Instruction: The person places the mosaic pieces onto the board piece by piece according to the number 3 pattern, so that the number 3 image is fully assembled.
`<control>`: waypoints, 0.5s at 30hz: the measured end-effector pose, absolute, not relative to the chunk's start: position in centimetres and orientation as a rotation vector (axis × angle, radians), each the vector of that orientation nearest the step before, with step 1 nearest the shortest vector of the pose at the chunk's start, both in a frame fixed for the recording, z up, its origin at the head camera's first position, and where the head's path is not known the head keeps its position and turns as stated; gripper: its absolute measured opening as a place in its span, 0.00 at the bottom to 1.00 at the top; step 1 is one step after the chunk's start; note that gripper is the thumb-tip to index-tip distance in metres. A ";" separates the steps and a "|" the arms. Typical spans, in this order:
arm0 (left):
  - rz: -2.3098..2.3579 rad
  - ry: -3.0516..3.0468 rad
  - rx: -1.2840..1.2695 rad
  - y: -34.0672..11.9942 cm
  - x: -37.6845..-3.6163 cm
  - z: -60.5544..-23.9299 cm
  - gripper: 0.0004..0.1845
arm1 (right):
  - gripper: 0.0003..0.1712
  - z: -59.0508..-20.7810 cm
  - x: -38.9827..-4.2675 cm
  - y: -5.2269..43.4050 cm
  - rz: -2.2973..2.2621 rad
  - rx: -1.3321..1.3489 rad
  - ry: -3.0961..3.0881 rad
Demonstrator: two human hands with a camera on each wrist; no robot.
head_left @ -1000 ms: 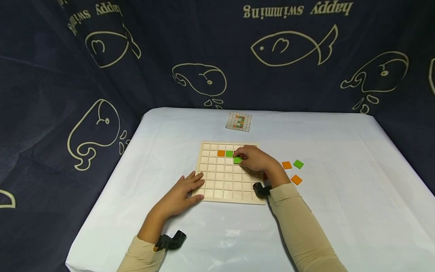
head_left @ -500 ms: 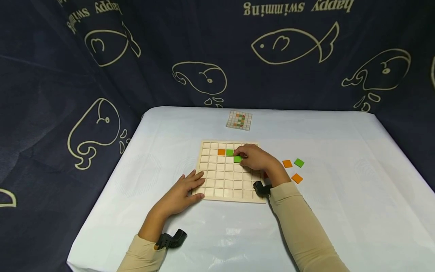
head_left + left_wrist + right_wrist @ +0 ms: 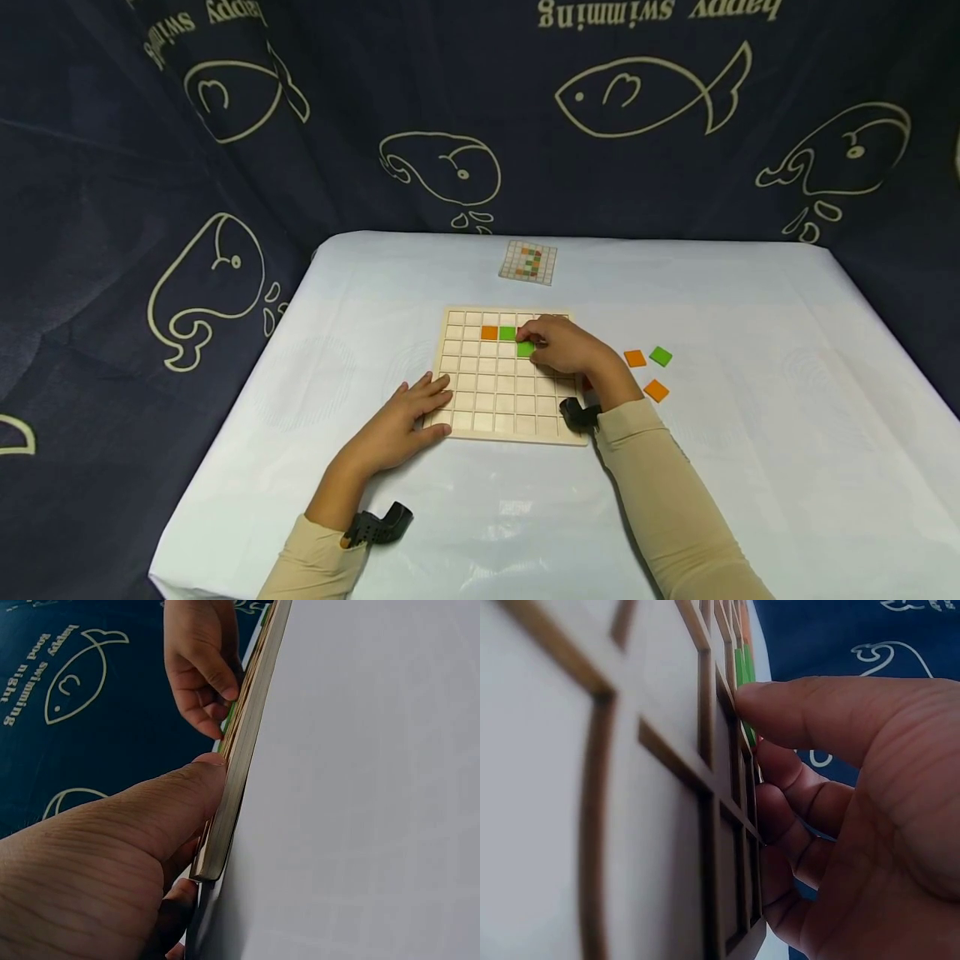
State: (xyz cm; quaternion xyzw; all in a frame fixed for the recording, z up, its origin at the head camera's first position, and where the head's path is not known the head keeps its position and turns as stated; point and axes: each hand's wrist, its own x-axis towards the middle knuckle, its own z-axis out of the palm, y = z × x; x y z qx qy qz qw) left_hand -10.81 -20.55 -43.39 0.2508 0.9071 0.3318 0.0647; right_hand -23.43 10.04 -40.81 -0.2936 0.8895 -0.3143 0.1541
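A square wooden grid board (image 3: 484, 402) lies on the white table. My left hand (image 3: 397, 427) rests at its near left corner, fingers spread over the left edge and thumb at the front edge. At the board's upper right, my right hand (image 3: 566, 345) has curled fingers, with thumb and index at a green tile (image 3: 524, 349) in a cell. The thumb (image 3: 769, 705) meets the green edge in the right wrist view. An orange tile (image 3: 489, 332) and another green tile (image 3: 507, 332) sit in the row above. Right fingers hide the cells beside them.
Two orange tiles (image 3: 635, 357) and a green tile (image 3: 661, 356) lie on the table right of the board. A red tile (image 3: 587, 383) peeks out beside the right wrist. Behind the board is a small card (image 3: 528, 262) with a coloured grid pattern. A dark printed curtain (image 3: 480, 100) stands behind.
Both hands stay in place on the board, and the tiles keep their places. The whole head view shifts slightly upward.
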 end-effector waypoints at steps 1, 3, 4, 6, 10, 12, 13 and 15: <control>1.004 2.736 0.756 -20.5 -10.8 -43.4 0.31 | 0.17 -40.8 -23.4 10.0 -0.900 -0.842 2.551; 1.007 2.735 0.757 -20.5 -10.8 -43.4 0.31 | 0.17 -40.8 -23.4 10.1 -0.902 -0.840 2.551; 1.006 2.735 0.757 -20.5 -10.8 -43.4 0.31 | 0.17 -40.8 -23.4 10.1 -0.902 -0.841 2.551; 1.005 2.735 0.758 -20.5 -10.9 -43.4 0.31 | 0.17 -40.8 -23.4 10.1 -0.902 -0.843 2.551; 1.006 2.736 0.760 -20.6 -10.8 -43.5 0.31 | 0.18 -40.7 -23.3 10.2 -0.922 -0.851 2.538; 1.010 2.733 0.761 -20.5 -10.8 -43.5 0.31 | 0.19 -40.6 -23.2 10.4 -0.953 -0.845 2.520; 1.010 2.733 0.762 -20.5 -10.8 -43.5 0.31 | 0.19 -40.5 -23.1 10.5 -0.972 -0.838 2.511; 1.009 2.732 0.761 -20.6 -10.8 -43.5 0.31 | 0.20 -40.4 -23.0 10.7 -1.009 -0.821 2.496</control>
